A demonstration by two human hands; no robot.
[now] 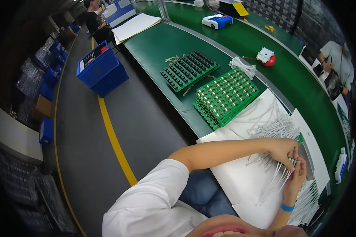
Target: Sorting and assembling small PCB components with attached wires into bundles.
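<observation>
Both my hands meet over the right side of the white sheet (241, 181) on the bench. My left hand (281, 151) pinches a small green circuit board (292, 160), and thin white wires trail down from it. Closed on the same board from the near side is my right hand (299, 173), below which a blue band circles the wrist. The fingers partly cover the board. Just beyond my left hand lies a loose pile of white wires (271, 128). Beside my right wrist, more white wires with green board ends (307, 199) lie in a bunch.
A stack of green circuit-board panels (227, 93) stands past the wires, with a panel of black parts (190, 69) behind it. A conveyor (304, 85) carries a white-and-blue device (216, 21). Blue bins (103, 71) stand on the floor at left. Other people work farther off.
</observation>
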